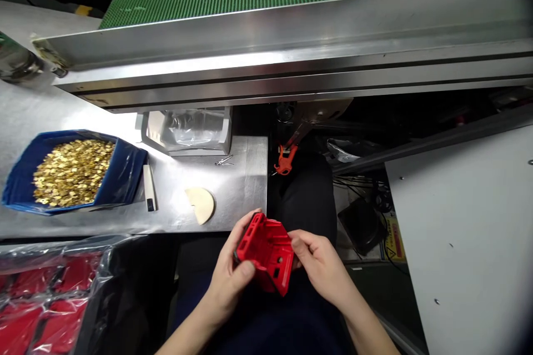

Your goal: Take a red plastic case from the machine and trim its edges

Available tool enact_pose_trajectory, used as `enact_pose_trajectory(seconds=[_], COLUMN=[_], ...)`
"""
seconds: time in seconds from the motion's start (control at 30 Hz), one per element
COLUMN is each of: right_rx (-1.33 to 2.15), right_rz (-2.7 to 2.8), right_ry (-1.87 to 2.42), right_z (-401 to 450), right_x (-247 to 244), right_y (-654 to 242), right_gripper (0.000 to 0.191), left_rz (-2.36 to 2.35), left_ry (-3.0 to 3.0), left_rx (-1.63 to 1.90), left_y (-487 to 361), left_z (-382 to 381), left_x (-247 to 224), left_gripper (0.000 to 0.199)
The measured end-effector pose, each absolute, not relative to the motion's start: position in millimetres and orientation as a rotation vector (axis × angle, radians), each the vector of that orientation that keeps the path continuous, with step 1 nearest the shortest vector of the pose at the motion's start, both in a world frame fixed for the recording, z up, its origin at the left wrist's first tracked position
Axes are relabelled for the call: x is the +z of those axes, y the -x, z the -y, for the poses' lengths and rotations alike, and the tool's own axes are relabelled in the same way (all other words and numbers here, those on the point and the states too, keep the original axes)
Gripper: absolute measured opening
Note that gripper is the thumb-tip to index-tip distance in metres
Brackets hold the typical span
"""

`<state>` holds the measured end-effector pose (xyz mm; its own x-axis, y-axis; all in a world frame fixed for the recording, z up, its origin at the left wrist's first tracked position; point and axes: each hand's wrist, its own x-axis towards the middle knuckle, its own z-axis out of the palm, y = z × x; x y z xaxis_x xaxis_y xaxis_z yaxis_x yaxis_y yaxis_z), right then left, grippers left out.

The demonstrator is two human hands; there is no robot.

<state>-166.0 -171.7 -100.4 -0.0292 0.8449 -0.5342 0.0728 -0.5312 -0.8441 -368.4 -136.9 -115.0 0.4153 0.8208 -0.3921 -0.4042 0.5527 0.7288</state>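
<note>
1. Red case (266, 258) is held over the lap, near middle, just off the bench (245, 183); tilted, hollow side exposed, probably so the inside can be checked.
2. Left hand (231, 273): fingers curled, case's left end gripped against the thumb.
3. Right hand (320, 262): fingers partly curled, right edge pinched, apparently for steadying.
4. Blue bin (127, 169) with gold pieces (75, 172) is set far left, likely for reach.
</note>
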Motion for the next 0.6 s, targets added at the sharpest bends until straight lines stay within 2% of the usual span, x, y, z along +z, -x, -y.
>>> enact_pose_trajectory(seconds=[0.1, 0.17, 0.27, 0.43, 0.6], right_rx=[1.481, 1.403, 1.402, 1.568, 1.595], right_rz=[1.052, 1.091, 1.114, 0.950, 0.864], right_ry=[1.719, 1.727, 1.594, 1.370, 1.299], right_z=[170.8, 167.6, 161.4, 151.5, 149.9], right_x=[-88.9, -79.2, -64.7, -51.4, -54.5], right_y=[153.5, 150.3, 157.5, 182.6, 191.1], right_gripper=[0.038, 0.028, 0.023, 0.037, 0.042], left_rz=[-0.660, -0.525, -0.381, -0.352, -0.506], left_ry=[-0.254, -0.087, 0.025, 0.018, -0.107], left_rx=[0.777, 0.653, 0.497, 0.292, 0.296], left_y=[372.2, 373.8, 373.6, 371.0, 368.6], left_z=[133.4, 134.2, 143.1, 161.1, 161.4], left_x=[-108.6, -99.5, -84.5, -68.8, -61.1], left_gripper=[0.063, 0.060, 0.069, 0.091, 0.089])
